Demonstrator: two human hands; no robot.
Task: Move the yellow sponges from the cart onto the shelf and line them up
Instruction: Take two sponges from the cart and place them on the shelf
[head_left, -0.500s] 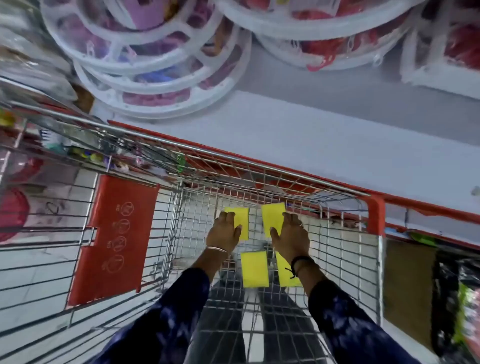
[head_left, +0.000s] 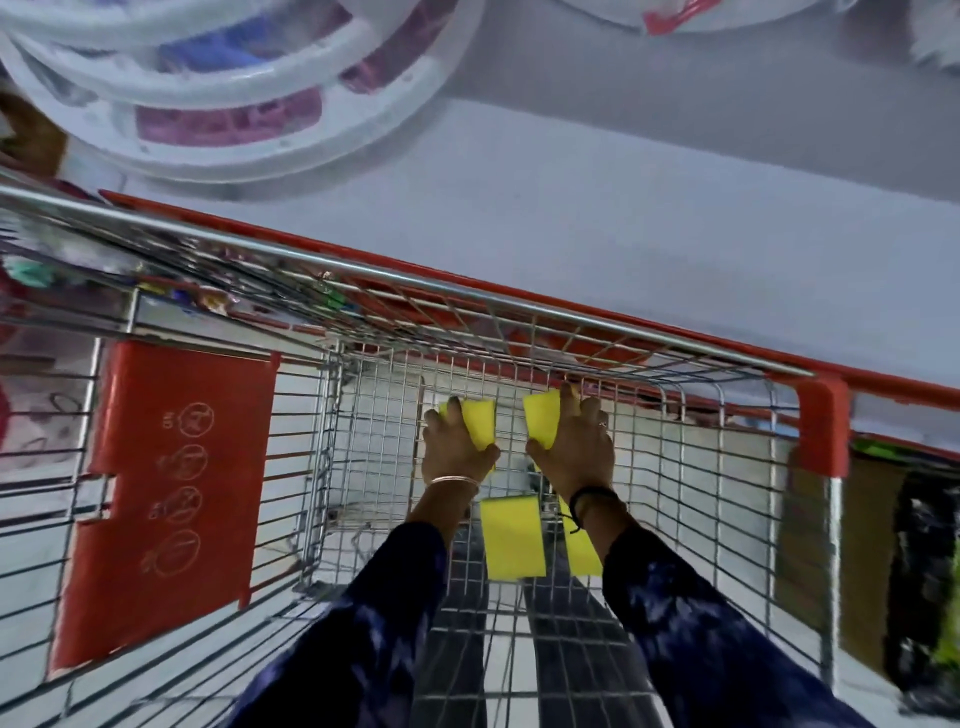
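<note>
- Head view, looking steeply down: the pale shelf runs across the upper frame, its red front edge just behind the cart's far rail, and no sponge lies on the stretch in view.
- White round racks sit at the shelf's upper left, so the open stretch to their right looks like the place for the row.
- Wire cart fills the lower frame, its red flap folded at the left; all four yellow sponges lie or are held deep in its basket.
- Left hand is closed around the left far sponge, thumb on one side and fingers over the other.
- Right hand grips the right far sponge the same way.
- Nearer the body, the middle sponge lies flat on the mesh, and the fourth sponge shows partly under the right wrist.
- Judged step: picking up the first pair. Next calls for lifting both clear of the far rail, setting them side by side on the shelf, edges squared, then coming back for the other two.
</note>
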